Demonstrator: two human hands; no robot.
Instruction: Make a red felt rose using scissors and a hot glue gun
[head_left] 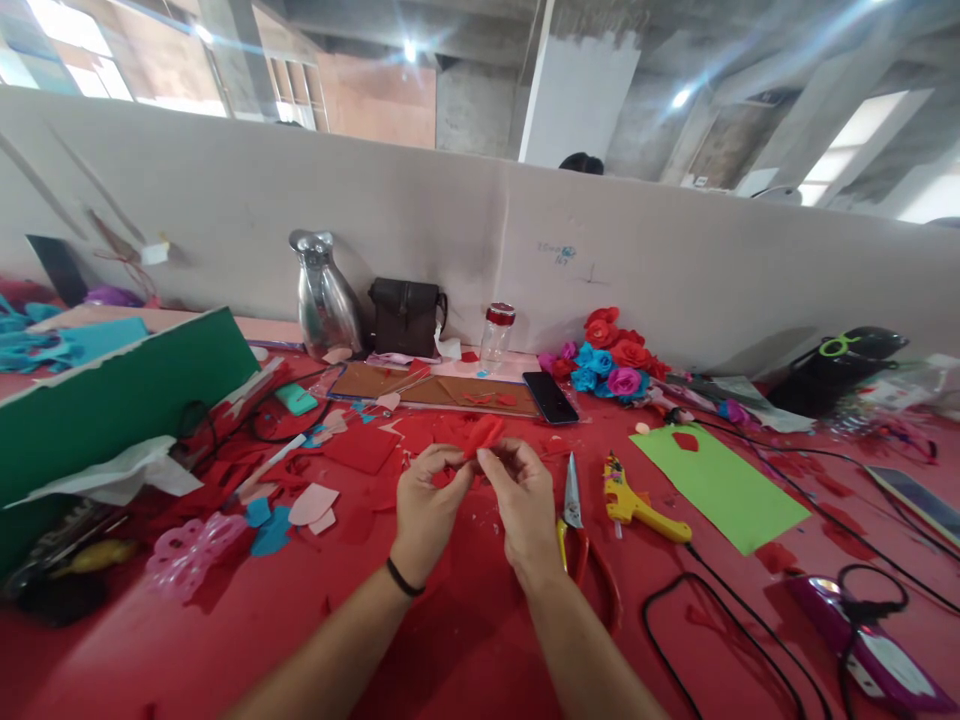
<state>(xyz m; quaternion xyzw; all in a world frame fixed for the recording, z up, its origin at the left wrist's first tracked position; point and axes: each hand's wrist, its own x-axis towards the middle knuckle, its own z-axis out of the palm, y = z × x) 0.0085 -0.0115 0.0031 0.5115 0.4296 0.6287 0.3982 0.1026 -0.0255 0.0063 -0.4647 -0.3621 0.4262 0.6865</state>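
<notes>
Between both hands, a little above the red tabletop, is a piece of red crepe paper [484, 434], pinched at its lower edge. My left hand [429, 510] has thumb and fingers closed on its left side. Opposite it, my right hand [523, 500] pinches the right side; the fingertips nearly meet and partly cover the paper. Just right of that hand lie scissors [573, 495] with red and yellow handles, and past them a yellow glue gun [637, 505]. Red paper sheets [360, 448] are spread left of my hands.
Pink paper petals [313, 503] and blue ones lie left. A green board [135, 390] stands at far left. Behind are a metal jug [326, 300], black bag [406, 318], glass jar [496, 340], phone [551, 397] and paper flowers [619, 360]. Black cords [720, 580] and a power strip [870, 645] occupy the right.
</notes>
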